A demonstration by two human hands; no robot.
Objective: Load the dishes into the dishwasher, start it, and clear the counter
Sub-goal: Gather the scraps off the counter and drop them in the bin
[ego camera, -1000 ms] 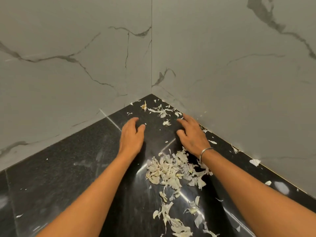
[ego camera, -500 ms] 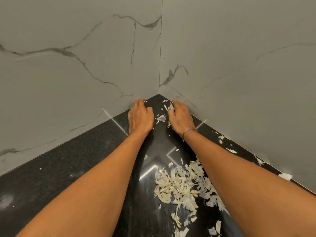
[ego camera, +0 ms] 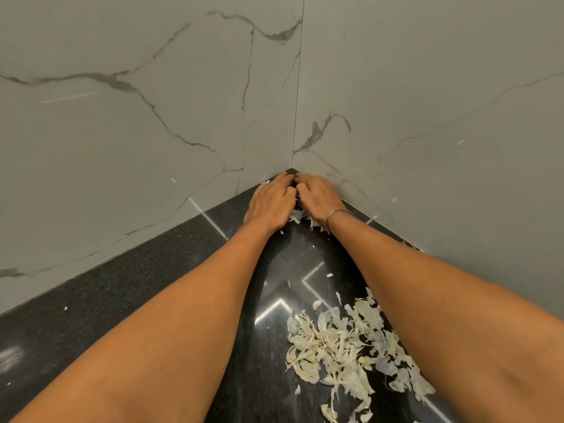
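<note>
Yr L hand (ego camera: pixel 268 203), R hand (ego camera: pixel 317 198) meet at 12 o'clock, fingers curled together; rake scraps (ego camera: pixel 294 218) low twd 5 o'clock pile (ego camera: pixel 345 352).

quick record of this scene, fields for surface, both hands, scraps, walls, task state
surface: glossy black stone counter, seen at its inner corner
walls: grey marble-look tiles meeting at that corner
left hand: at the corner, fingers bent down onto the counter
right hand: beside the left hand, fingertips close together, metal bangle on the wrist
grip: cannot tell whether either hand holds scraps
scraps: few pale peels under the hands; large peel pile nearer the camera, between the forearms
task state: counter not yet cleared
</note>
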